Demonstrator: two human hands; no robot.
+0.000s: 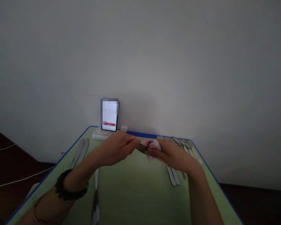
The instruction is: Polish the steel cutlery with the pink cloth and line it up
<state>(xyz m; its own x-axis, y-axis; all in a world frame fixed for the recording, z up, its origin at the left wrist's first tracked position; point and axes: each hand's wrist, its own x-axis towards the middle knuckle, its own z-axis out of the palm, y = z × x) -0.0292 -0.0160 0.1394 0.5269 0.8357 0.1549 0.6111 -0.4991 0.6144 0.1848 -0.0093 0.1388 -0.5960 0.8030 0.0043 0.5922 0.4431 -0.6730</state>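
Note:
My left hand (118, 148) is closed in a pinch at one end of a metal piece of cutlery (142, 149), whose kind I cannot make out because the fingers hide most of it. On its other side my right hand (168, 153) grips a folded white and pink cloth (153, 143), pressed around the cutlery. Both hands are raised above the green table (135, 190). Below my left forearm lies a table knife (96, 197), partly covered by the wrist.
Two table knives (81, 151) lie at the table's left side. Several pieces of cutlery (175, 176) are laid out at the right, partly behind my right hand. A lit phone (109, 115) stands on a white stand (99, 134) against the wall (154, 62).

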